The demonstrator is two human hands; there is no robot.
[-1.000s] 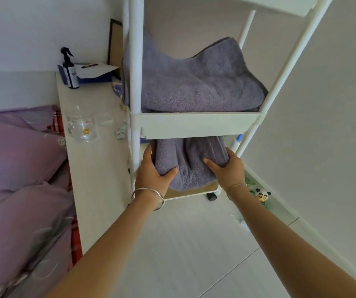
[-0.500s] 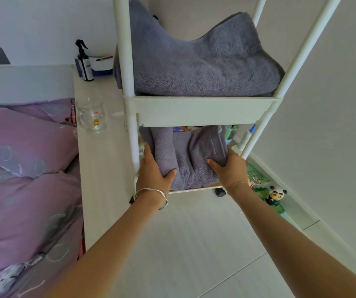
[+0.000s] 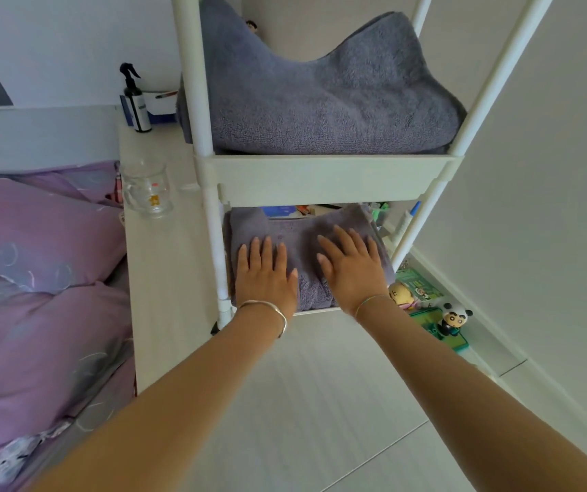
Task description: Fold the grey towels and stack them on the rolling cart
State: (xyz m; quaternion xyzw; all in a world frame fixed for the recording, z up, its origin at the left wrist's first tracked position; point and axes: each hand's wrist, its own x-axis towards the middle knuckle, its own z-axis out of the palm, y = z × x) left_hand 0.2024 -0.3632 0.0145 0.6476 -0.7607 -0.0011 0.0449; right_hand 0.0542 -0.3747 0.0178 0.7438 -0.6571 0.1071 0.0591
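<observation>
A white rolling cart [image 3: 324, 179] stands in front of me against the wall. On its bottom shelf lies a folded grey towel [image 3: 302, 229]. My left hand [image 3: 265, 275] and my right hand [image 3: 352, 268] rest flat on top of this towel, side by side, with fingers straight and spread. A second, bulkier grey towel [image 3: 327, 101] fills the shelf above, its top sagging in the middle. The back of the bottom shelf is hidden behind the upper shelf's wall.
A pale wooden ledge [image 3: 157, 264] runs along the cart's left, carrying a glass mug [image 3: 148, 195] and a black spray bottle [image 3: 136, 101]. Purple bedding [image 3: 36, 278] lies further left. Small toy figures [image 3: 452, 319] and a green book sit on the floor to the right.
Both hands gripped the front edge of the lower towel before; now they lie flat on its top. The view has moved closer to the cart and looks down more.
</observation>
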